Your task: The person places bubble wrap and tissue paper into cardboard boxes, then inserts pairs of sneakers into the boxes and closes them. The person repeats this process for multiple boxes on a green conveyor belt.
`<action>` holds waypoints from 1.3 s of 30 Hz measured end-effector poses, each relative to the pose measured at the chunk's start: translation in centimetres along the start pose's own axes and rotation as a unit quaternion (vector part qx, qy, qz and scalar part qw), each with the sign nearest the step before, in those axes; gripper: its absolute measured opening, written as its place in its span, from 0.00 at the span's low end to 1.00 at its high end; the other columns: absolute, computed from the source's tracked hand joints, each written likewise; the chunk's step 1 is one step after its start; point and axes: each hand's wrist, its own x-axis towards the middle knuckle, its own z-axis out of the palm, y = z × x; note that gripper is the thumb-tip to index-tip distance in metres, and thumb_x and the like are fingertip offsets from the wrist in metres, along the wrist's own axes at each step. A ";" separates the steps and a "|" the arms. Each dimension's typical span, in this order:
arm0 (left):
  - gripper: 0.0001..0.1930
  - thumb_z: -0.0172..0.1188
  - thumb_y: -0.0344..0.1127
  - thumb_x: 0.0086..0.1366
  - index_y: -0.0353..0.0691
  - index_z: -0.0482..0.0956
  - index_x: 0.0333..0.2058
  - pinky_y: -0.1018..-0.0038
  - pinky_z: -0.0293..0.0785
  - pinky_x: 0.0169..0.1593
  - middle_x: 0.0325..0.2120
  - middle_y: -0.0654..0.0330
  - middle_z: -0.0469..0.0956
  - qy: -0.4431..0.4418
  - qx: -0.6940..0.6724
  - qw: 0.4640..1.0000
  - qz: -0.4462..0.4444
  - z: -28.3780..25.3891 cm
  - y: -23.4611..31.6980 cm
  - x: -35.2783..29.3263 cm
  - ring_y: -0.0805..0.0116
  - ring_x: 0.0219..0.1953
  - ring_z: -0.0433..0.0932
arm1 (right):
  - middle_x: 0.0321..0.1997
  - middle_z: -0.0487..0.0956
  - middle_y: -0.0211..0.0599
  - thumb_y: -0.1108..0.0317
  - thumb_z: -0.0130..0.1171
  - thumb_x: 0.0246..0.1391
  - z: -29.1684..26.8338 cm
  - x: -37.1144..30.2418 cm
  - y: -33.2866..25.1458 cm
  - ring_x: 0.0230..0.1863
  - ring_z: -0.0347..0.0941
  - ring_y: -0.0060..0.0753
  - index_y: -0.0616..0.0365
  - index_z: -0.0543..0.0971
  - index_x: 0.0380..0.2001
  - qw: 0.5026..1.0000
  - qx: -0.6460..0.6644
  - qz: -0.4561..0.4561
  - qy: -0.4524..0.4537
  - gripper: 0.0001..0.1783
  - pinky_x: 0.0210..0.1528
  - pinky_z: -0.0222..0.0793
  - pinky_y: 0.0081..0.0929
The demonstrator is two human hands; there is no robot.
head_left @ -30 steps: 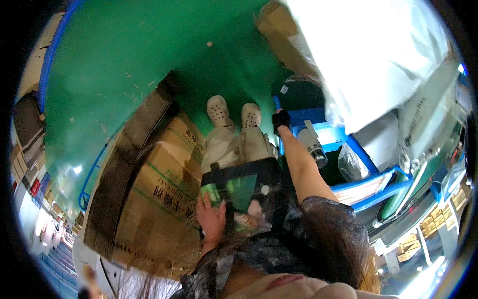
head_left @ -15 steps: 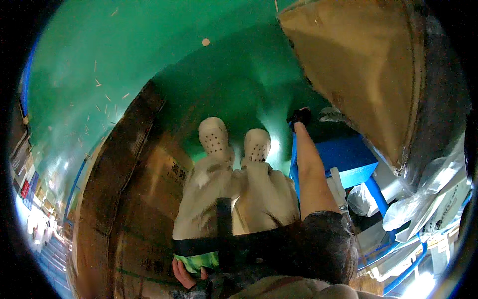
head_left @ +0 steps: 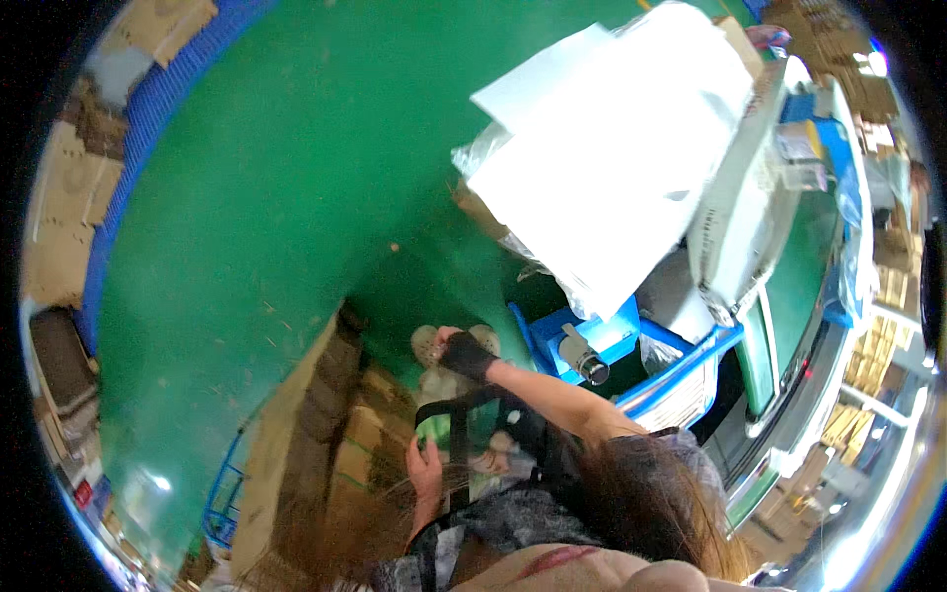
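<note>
My right hand (head_left: 464, 355), in a black fingerless glove, is above my cream clogs (head_left: 425, 342). Its bare fingers look curled in, and whatever they may hold is hidden. Lower down, my left hand (head_left: 425, 472) is held up with its fingertips apart, right by a small bright green thing (head_left: 434, 427). Whether they touch it I cannot tell. A black strap (head_left: 459, 434) runs across and down beside the green thing, in front of my body.
A tall cardboard box (head_left: 296, 439) stands at my left, with a blue wire rack (head_left: 225, 493) beyond. On the right, a large white bundle (head_left: 612, 168) rises beside a blue bin (head_left: 614, 333) and a cylindrical object (head_left: 582, 355). Cardboard (head_left: 69, 212) lines the far left.
My right hand has come back from the right to a place over my clogs. The view has shifted, showing the white bundle on the right. My left hand stays near the green thing.
</note>
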 end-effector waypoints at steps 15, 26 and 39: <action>0.21 0.51 0.46 0.58 0.35 0.67 0.42 0.71 0.70 0.32 0.31 0.57 0.72 -0.111 -0.149 0.980 -0.067 -19.0 14.4 13.4 0.66 0.31 0.73 | 0.36 0.71 0.46 0.79 0.45 0.36 -37.5 8.8 -15.0 0.36 0.69 0.43 0.58 0.70 0.35 0.816 -0.207 -0.122 0.526 0.17 0.39 0.66 0.32; 0.16 0.51 0.43 0.58 0.36 0.70 0.38 0.75 0.68 0.30 0.27 0.60 0.73 -0.070 0.033 0.997 0.009 -26.0 33.9 24.2 0.71 0.28 0.71 | 0.42 0.73 0.48 0.64 0.43 0.46 -53.7 21.2 -9.5 0.43 0.69 0.49 0.56 0.55 0.56 0.855 0.068 0.343 0.383 0.31 0.50 0.60 0.40; 0.13 0.51 0.40 0.58 0.34 0.71 0.33 0.81 0.66 0.24 0.21 0.62 0.71 -0.229 0.263 0.925 0.149 -19.3 72.8 43.1 0.74 0.23 0.72 | 0.42 0.70 0.47 0.77 0.46 0.35 -36.3 -3.9 -12.0 0.45 0.64 0.47 0.54 0.74 0.33 0.666 -0.145 0.392 0.618 0.16 0.49 0.60 0.30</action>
